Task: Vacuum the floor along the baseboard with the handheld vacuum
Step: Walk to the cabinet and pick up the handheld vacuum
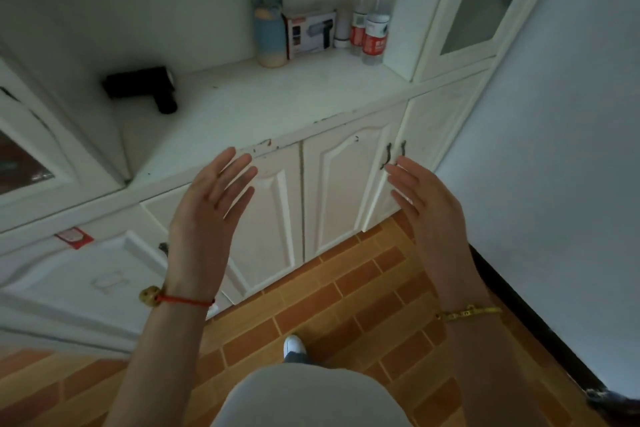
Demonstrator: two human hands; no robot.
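A black handheld vacuum (145, 87) lies on its side on the white cabinet counter (277, 104), at the left. My left hand (211, 204) is raised in front of the cabinet doors, palm up and fingers spread, holding nothing. My right hand (426, 208) is raised level with it to the right, fingers apart and empty. Both hands are well below and to the right of the vacuum. A dark baseboard (530, 319) runs along the foot of the right wall, beside the orange brick-pattern floor (329, 305).
At the back of the counter stand a blue flask (268, 28), a product box (310, 33) and two red-capped water bottles (372, 21). White cabinet doors (346, 191) with dark handles face me. A glass-door cupboard (485, 0) rises at the right. My white shoe (294, 345) is on the floor.
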